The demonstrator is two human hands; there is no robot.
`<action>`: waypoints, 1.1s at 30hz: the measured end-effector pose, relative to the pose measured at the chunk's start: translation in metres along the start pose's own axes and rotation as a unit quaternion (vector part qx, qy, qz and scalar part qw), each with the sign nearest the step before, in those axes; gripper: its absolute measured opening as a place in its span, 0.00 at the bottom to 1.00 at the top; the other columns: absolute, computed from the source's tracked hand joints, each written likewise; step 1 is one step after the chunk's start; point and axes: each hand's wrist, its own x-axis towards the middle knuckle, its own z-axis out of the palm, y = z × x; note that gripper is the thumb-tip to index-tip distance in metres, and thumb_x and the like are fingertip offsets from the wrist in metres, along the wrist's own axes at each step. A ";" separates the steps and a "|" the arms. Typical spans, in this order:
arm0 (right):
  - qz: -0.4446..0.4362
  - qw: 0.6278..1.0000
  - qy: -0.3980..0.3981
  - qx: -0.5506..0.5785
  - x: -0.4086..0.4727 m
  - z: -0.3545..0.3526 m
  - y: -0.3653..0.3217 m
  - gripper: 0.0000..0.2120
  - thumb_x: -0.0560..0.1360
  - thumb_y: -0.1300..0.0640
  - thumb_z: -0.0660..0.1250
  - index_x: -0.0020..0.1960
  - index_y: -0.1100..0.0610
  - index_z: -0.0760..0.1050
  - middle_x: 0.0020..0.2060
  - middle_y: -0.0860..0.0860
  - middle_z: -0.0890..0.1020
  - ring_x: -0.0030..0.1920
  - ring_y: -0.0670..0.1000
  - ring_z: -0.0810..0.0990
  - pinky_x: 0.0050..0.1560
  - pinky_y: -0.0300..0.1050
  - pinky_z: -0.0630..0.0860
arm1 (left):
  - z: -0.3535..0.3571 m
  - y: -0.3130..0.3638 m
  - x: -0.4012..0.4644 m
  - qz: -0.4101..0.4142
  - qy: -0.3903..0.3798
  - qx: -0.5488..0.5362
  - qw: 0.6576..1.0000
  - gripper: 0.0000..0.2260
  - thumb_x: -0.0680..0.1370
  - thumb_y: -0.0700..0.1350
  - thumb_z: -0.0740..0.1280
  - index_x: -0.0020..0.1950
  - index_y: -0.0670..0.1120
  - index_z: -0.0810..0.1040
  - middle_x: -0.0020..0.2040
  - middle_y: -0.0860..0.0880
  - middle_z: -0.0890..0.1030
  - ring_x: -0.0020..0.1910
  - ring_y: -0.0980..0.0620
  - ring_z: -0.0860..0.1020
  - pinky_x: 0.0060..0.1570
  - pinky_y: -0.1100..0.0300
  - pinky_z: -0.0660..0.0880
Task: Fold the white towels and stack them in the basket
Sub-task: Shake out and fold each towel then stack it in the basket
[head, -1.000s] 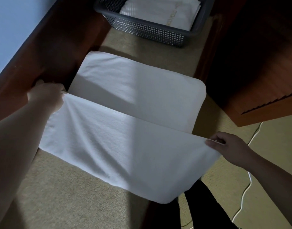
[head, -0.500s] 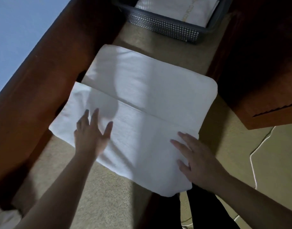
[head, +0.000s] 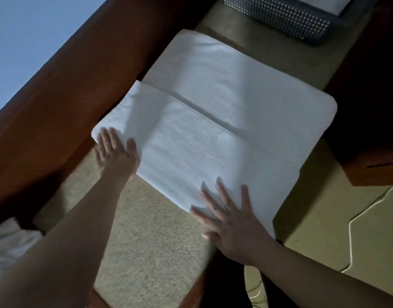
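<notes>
1. Beige carpet [head: 151, 252] runs between dark wooden furniture [head: 64, 103].
2. White towel [head: 213, 134], soft and rectangular, lies under both hands, its fold line running diagonally left-far to right-near.
3. Grey perforated basket [head: 280, 16] sits beyond the fingertips.
4. Right hand [head: 231, 225] presses flat, fingers spread.
5. Left hand [head: 115, 152] lies flat on the towel's left corner.

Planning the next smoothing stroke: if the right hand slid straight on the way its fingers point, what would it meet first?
The right hand lies flat on the towel's near flap, fingers aimed up the picture. Sliding on, it would probably first meet the folded edge crossing the towel's middle, well before the basket.
</notes>
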 end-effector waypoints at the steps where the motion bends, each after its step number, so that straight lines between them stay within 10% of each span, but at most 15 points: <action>1: -0.003 1.000 -0.006 -0.003 -0.002 0.001 0.000 0.31 0.85 0.36 0.52 0.85 0.42 0.51 0.85 0.51 0.46 0.84 0.64 0.42 0.70 0.85 0.46 | -0.001 0.000 0.002 -0.005 0.004 0.005 1.000 0.35 0.85 0.64 0.46 0.86 0.45 0.42 0.86 0.45 0.42 0.85 0.47 0.43 0.82 0.45 0.43; 13: -0.103 0.991 -0.075 -0.031 -0.078 0.007 0.043 0.35 0.86 0.35 0.47 0.86 0.53 0.49 0.85 0.51 0.49 0.84 0.58 0.46 0.77 0.71 0.46 | -0.020 0.038 -0.004 -0.113 0.046 0.034 0.992 0.36 0.83 0.64 0.51 0.84 0.42 0.53 0.84 0.38 0.53 0.79 0.34 0.58 0.73 0.37 0.62; 23: 0.328 0.930 0.061 0.153 -0.016 -0.104 0.230 0.32 0.85 0.46 0.59 0.84 0.51 0.52 0.85 0.52 0.47 0.84 0.54 0.43 0.82 0.62 0.50 | -0.030 0.262 -0.023 0.332 0.004 0.099 0.938 0.29 0.84 0.53 0.62 0.84 0.56 0.57 0.83 0.47 0.61 0.81 0.41 0.58 0.74 0.40 0.64; 33: 0.400 0.881 0.042 0.247 0.025 -0.108 0.325 0.35 0.78 0.46 0.71 0.79 0.49 0.58 0.75 0.52 0.63 0.72 0.58 0.70 0.64 0.61 0.78 | -0.006 0.451 0.055 0.479 -0.121 0.387 0.778 0.47 0.72 0.52 0.80 0.84 0.56 0.56 0.83 0.46 0.60 0.82 0.44 0.57 0.77 0.45 0.63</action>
